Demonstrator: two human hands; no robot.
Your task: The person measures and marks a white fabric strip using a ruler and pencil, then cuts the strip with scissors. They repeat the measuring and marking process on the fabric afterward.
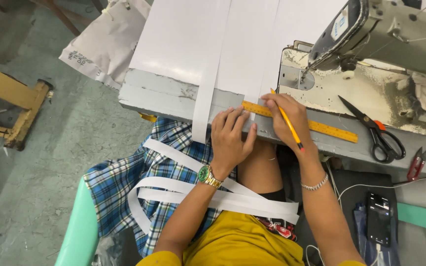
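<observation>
My left hand (230, 135) presses flat on the near end of a yellow ruler (321, 127) and a white sheet (213, 44) at the table's front edge. My right hand (287, 116) holds a yellow pencil (290, 125), its fingertips on the ruler beside the left hand. A narrow white strip (205, 88) hangs over the table edge left of my left hand. Several cut white strips (213, 197) lie across my lap on a blue plaid cloth (119, 182).
A sewing machine (380, 34) stands at the right. Black scissors (373, 130) and red thread snips (416, 165) lie on the grey table (159, 96). A dark phone (378, 219) rests at the lower right. A yellow wooden frame (11, 98) stands on the floor.
</observation>
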